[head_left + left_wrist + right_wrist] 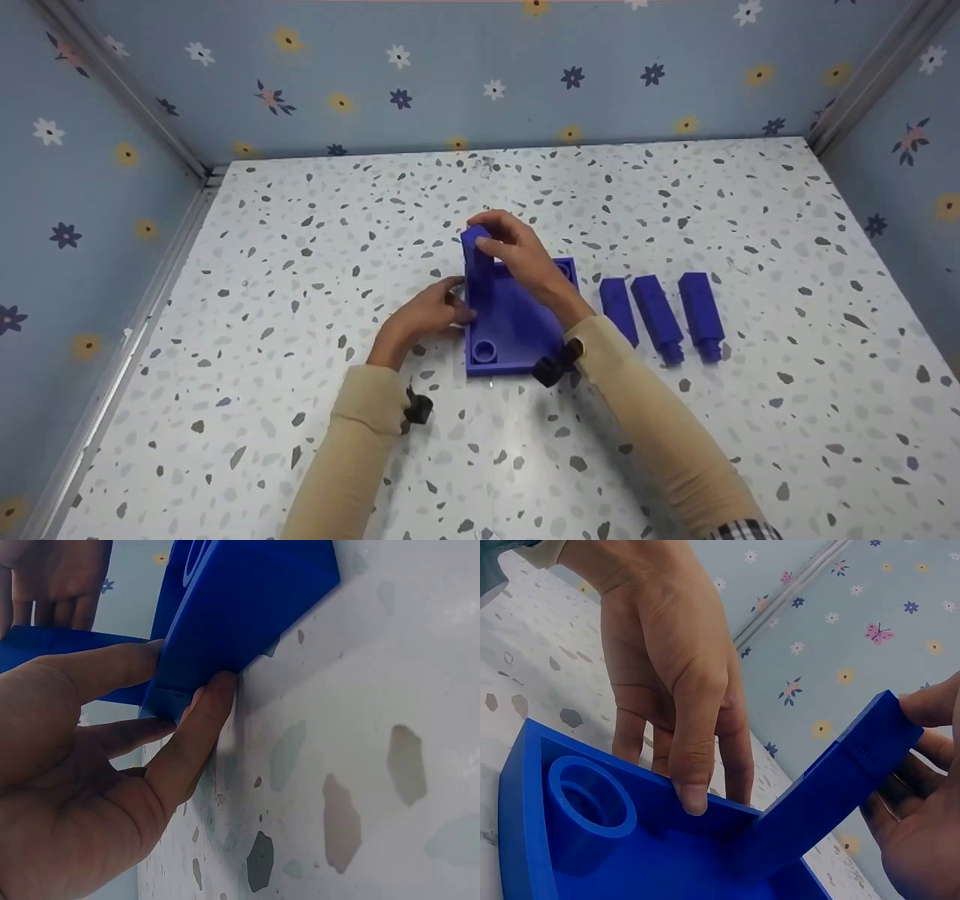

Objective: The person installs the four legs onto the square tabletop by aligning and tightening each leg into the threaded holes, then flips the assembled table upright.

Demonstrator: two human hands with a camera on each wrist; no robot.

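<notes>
A blue square tray-like base (517, 330) with raised walls lies on the table, a round socket (484, 351) in its near-left corner. At its far-left corner a blue square leg (480, 274) stands upright; its lower end is hidden inside. My right hand (521, 251) holds the top of this leg between thumb and fingers, also seen at the edge of the right wrist view. My left hand (431, 309) grips the base's left wall. In the right wrist view the left thumb (694, 765) hooks over the rim while the fingers stay outside.
To the right of the base lie three more blue legs (616, 309), (657, 315), (702, 311); two show a stepped round end towards me. The speckled white table (300, 247) is bordered by flower-patterned walls (450, 75) at the back and sides.
</notes>
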